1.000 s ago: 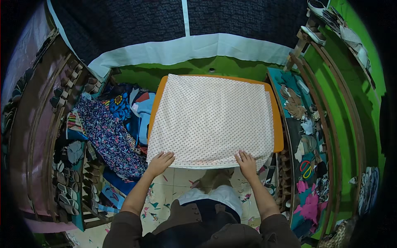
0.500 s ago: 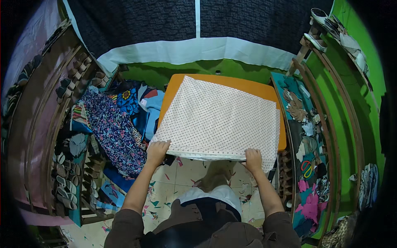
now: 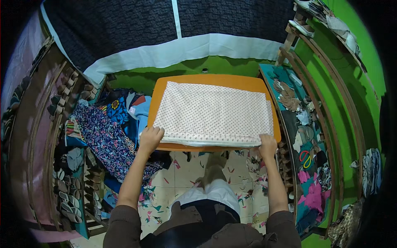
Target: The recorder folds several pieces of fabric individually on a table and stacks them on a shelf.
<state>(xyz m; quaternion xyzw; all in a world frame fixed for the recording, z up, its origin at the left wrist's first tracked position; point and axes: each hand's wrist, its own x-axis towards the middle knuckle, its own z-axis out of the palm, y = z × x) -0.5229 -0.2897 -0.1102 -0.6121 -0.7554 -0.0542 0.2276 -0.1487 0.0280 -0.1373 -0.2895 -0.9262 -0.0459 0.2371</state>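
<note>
A white cloth with a small dotted pattern lies folded in layers over the orange table. Its near edge runs along the front of the tabletop. At the near left corner my left hand is closed on the cloth. My right hand grips the near right corner, thumb and fingers pressed together. Between the two hands the edge is stretched nearly straight, with several layers showing along it.
Left of the table are piled printed fabrics. Shoe racks stand at the left. A teal shelf at the right bears fabric scraps and red-and-yellow-handled scissors. Colourful scraps litter the tiled floor. A dark curtain hangs behind.
The cloth's near edge has come up from below the table front onto the tabletop. My hands have moved farther apart, and the cloth lies flatter and squarer. The view has shifted slightly.
</note>
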